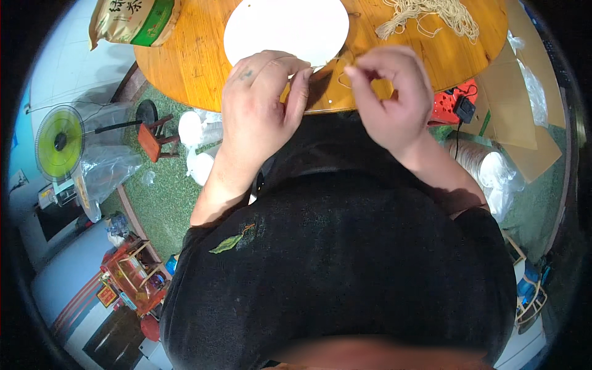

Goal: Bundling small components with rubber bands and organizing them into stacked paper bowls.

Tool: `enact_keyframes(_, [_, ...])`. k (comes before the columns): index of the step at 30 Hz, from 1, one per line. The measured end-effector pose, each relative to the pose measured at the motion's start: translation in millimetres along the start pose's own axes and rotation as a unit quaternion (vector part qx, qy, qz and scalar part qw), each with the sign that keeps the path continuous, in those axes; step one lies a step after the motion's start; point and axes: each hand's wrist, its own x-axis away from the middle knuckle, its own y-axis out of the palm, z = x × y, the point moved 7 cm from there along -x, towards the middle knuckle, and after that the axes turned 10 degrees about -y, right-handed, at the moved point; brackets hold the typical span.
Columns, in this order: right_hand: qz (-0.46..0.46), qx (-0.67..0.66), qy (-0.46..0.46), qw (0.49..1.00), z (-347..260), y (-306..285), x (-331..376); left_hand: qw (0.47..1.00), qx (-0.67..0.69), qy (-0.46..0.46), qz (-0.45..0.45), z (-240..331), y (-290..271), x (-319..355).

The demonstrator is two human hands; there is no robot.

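Over the near edge of the round wooden desk (203, 55), both hands are up and busy. The left hand (262, 102) is half closed, fingers held together and curled forward, fingertips resting right at the near rim of the white paper disc (287, 28) that lies flat on the desk; whether it actually pinches the rim, I cannot tell. The right hand (391, 98) is curled tight, thumb and forefinger pressed together in a fine pinch, and a thin pale string (341, 79) loops on the wood just beside those fingertips; it seems to run into the pinch, though it is too thin to be sure. The two hands sit close, a small gap of desk between them. Further back on the desk, to the right, lies a loose heap of the same pale string (435, 15), well apart from the hands. At the far left edge of the desk rests a tan and green bag (132, 21). Down on the green floor to the left stands a green fan (60, 142), with a small red stool (157, 139) near it and white stacks in plastic (197, 132) just beside the desk.
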Motion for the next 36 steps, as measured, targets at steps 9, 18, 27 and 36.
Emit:
enact_keyframes(9, [-0.052, -0.031, -0.001, 0.998, 0, 19, 10, 0.998, 0.043, -0.01, -0.049, 17, 2, -1])
enact_keyframes(18, [-0.042, -0.031, -0.024, 0.998, -1, 15, 13, 0.953, 0.195, -0.156, -0.171, 5, 1, -18])
enact_keyframes(27, [0.064, -0.147, 0.144, 0.976, 8, 11, 29, 0.953, 0.135, -0.13, -0.238, 15, 25, -36])
enact_keyframes(36, [0.059, -0.045, 0.009, 0.997, 5, 1, 22, 0.912, 0.239, -0.264, -0.203, -1, 33, -28])
